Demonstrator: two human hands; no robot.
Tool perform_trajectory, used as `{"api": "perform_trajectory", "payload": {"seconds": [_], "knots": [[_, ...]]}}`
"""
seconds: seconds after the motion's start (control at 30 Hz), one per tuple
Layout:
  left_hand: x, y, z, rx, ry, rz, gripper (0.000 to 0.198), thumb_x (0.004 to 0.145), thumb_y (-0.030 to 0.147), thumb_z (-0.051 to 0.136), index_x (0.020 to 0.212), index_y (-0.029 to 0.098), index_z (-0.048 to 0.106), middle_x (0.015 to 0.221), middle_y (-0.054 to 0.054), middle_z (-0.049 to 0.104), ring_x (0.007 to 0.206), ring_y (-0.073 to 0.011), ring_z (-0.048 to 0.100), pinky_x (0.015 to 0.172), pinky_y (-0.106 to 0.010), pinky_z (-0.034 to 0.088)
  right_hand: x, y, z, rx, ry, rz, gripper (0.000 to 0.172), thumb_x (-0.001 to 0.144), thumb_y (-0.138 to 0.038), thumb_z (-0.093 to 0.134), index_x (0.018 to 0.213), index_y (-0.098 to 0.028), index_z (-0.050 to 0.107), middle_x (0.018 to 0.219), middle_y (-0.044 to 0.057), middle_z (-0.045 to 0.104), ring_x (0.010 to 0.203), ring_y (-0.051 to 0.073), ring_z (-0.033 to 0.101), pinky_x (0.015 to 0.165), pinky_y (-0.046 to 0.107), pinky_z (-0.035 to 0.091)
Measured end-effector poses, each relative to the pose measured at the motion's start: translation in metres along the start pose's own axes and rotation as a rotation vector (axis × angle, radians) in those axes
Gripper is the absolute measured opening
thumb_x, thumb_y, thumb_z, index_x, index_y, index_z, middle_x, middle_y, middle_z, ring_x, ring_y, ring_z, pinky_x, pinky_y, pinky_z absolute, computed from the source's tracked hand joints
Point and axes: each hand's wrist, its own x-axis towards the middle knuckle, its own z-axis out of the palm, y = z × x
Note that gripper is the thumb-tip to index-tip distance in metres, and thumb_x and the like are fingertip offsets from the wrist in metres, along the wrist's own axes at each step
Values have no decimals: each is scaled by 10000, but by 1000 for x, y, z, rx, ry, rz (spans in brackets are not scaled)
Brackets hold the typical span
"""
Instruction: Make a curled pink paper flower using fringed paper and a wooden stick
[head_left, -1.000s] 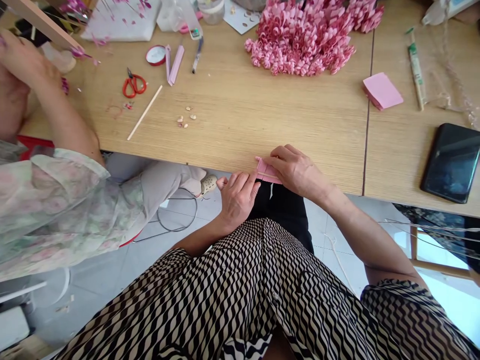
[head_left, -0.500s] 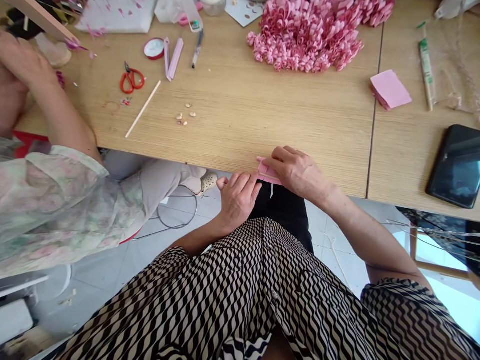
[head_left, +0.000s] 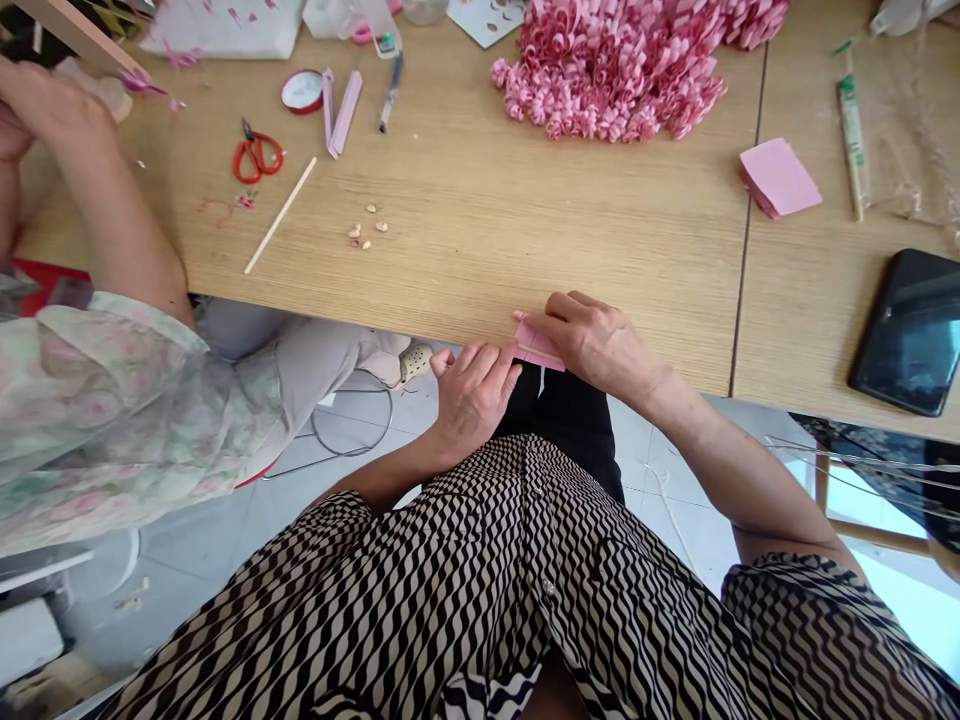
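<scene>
Little has moved: left hand (head_left: 474,400) and right hand (head_left: 600,345) pinch pink paper (head_left: 536,348), fingers (head_left: 574,315) hiding its end.

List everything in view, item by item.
wooden table: one, light wood, across the view
paper curls: one heap, pink, far edge of table
paper stack: one, pink, right of table
phone: one, black, far right
scissors: one pair, red handles, left of table
wooden stick: one, pale, beside scissors
small bits: several, beige, mid-table
pink paper piece: one, pink, near edge, between hands
co-worker's sleeve: one, pale floral, left
striped shirt: one, black and cream, bottom
left hand: one, beside the paper piece
right hand: one, fingers on the paper piece
</scene>
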Motion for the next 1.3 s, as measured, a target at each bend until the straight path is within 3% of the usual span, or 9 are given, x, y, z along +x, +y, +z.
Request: {"api": "perform_trajectory", "payload": {"seconds": [0.37,0.53,0.7,0.9,1.13,1.3], "knots": [[2,2,1,36,14,60,274,1006,249,456,1188,112,608,868,-58,700,883,-199,615,733,-392,241,1,0,3,18,39,12,448,1030,-343,254,1127,-185,662,939,105,616,775,166,478,667,322,358],[7,2,1,28,-38,59,331,1020,323,423,1180,109,618,841,-63,692,854,-207,596,733,-392,248,-11,2,5,153,124,-12,385,1020,-310,308,1211,-206,626,957,87,628,826,169,506,716,314,406],[13,-2,4,55,-39,79,382,1030,362,377,1160,113,636,791,-54,671,792,-200,558,725,-390,251,-28,-6,10,243,178,31,335,1001,-316,384,957,-176,685,895,82,630,826,170,507,741,315,412],[18,-7,6,-26,-78,38,391,1023,387,374,1184,150,641,829,-64,666,838,-214,548,740,-387,259,-30,-11,20,261,202,110,306,989,-251,397,933,-169,686,889,83,632,827,175,516,728,310,399],[11,-22,6,-128,46,-61,357,1022,360,382,1185,204,658,858,-45,670,833,-180,565,806,-374,298,-31,-16,19,216,190,133,274,958,-152,397,927,-181,667,894,78,605,842,181,486,707,313,370],[9,-16,5,-80,26,22,273,1001,347,459,1121,242,681,852,-23,678,824,-169,571,793,-375,281,-32,-19,19,142,198,160,288,966,-153,389,911,-184,670,883,81,597,821,182,472,667,310,367]]}}
